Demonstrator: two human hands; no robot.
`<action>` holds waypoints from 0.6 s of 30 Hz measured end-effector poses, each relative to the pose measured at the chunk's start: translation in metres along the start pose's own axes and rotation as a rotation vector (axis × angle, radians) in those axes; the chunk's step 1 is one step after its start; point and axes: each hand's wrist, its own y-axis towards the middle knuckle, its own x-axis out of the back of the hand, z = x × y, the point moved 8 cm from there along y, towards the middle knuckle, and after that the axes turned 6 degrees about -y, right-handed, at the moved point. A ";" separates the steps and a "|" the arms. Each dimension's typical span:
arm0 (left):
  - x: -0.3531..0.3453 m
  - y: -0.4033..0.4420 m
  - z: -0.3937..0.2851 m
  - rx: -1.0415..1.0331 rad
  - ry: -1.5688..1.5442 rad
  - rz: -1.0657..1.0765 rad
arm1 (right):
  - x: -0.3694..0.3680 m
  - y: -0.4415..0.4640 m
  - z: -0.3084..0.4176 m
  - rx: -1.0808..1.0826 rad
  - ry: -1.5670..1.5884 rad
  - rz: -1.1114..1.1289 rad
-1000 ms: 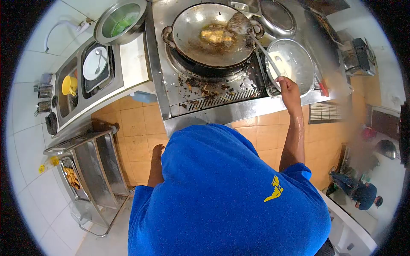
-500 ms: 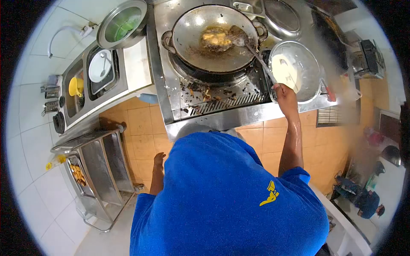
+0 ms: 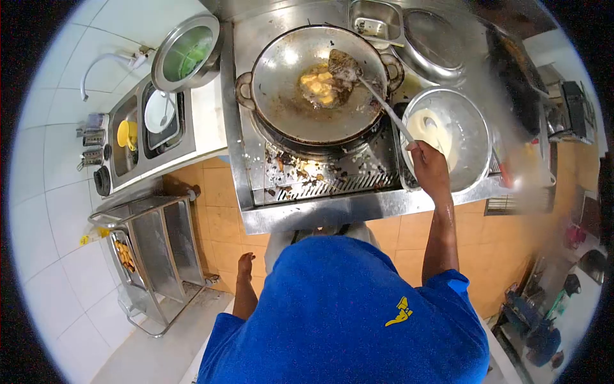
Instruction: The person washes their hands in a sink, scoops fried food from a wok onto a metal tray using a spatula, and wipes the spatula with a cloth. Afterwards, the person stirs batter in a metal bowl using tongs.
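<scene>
My right hand (image 3: 432,168) is closed around the handle of a long metal wok spatula (image 3: 385,105). Its broad blade rests inside a large two-handled wok (image 3: 281,96), touching the right side of yellow-brown pieces of food (image 3: 322,86) that sit in a little dark oil. Beneath my right forearm and hand stands a big metal bowl (image 3: 474,121) of pale batter (image 3: 441,137), with what looks like a spoon partly sunk in it. My left hand (image 3: 245,265) hangs low beside my body, holding nothing, its fingers loosely bent and partly apart.
Dark food scraps litter the stove top (image 3: 300,176) in front of the wok. To the left are a sink with a yellow cup (image 3: 127,134), a white bowl (image 3: 160,111) and a metal pot (image 3: 187,52). A metal cart (image 3: 157,249) stands lower left.
The spatula blade has shifted slightly left and up within the wok, against the food. The whole view has tilted, so the stove appears lower. My right hand keeps its grip.
</scene>
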 end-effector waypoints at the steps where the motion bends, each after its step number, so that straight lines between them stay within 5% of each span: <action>1: 0.001 -0.005 0.002 -0.011 -0.021 -0.013 | 0.000 0.004 0.000 0.008 0.030 -0.005; 12: 0.002 -0.060 0.036 -0.030 -0.105 -0.046 | 0.013 0.016 -0.003 -0.079 -0.047 0.169; 18: 0.016 -0.063 0.040 -0.013 -0.192 -0.064 | 0.001 0.013 0.011 0.029 0.043 0.003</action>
